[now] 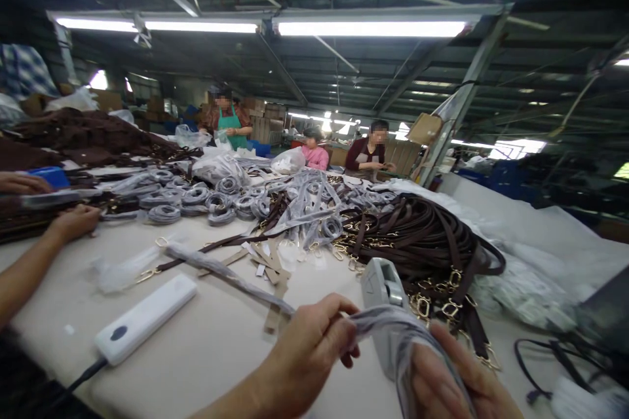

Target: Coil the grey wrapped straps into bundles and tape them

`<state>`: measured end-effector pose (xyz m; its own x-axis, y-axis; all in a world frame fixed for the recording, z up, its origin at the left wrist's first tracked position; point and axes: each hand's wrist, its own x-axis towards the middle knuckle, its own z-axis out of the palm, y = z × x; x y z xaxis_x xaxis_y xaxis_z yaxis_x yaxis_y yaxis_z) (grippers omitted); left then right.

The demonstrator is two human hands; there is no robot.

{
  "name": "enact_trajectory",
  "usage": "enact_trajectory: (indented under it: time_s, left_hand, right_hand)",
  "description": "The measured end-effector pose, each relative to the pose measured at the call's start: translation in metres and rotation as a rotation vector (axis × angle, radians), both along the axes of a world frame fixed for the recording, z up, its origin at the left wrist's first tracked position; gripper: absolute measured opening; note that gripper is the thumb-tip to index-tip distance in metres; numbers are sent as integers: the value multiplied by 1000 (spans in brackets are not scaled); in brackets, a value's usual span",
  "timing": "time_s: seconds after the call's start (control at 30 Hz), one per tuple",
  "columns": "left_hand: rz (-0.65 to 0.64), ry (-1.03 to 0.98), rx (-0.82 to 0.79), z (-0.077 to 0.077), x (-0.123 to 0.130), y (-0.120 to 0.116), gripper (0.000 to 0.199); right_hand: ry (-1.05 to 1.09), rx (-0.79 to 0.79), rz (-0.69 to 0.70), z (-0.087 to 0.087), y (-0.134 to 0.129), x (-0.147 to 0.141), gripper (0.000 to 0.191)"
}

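Note:
A long strap in clear plastic wrap (230, 278) runs from a gold ring on the table to my hands. My left hand (314, 347) pinches this wrapped strap between thumb and fingers. Close by on the right, my right hand (452, 373) is closed round the looped part of the same strap, blurred at the lower edge. Just behind the hands stands a grey tape dispenser (381, 281), partly covered by the strap. A brown strap (181, 262) with a gold clasp lies beyond the wrapped one, near brown paper strips (275, 275).
A white power strip (147, 319) lies front left. Brown straps with gold hardware (422, 236) are heaped at right; coiled wrapped straps (226, 203) spread across the back. Another person's hands (76, 222) work at left. People stand or sit behind the table. Black cables (555, 353) lie at right.

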<state>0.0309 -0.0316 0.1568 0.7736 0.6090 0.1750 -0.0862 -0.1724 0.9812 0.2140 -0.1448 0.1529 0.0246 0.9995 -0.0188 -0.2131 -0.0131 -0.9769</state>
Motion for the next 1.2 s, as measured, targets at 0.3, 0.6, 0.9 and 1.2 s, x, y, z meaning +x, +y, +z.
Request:
enact_trajectory:
  time_s: [0.3, 0.6, 0.9, 1.2]
  left_hand:
    - [-110, -74, -116, -7, 8, -10, 51]
    - [-117, 41, 195, -25, 9, -5, 34]
    - [-510, 39, -348, -16, -3, 0, 55]
    - [-666, 57, -479, 9, -23, 47, 50]
  right_hand:
    - [77, 387, -133, 59, 4, -20, 42]
    - [-194, 716, -360, 76, 19, -22, 27]
    - [-1023, 879, -355, 57, 37, -3, 40]
    - [-1730, 645, 65, 53, 38, -15, 35]
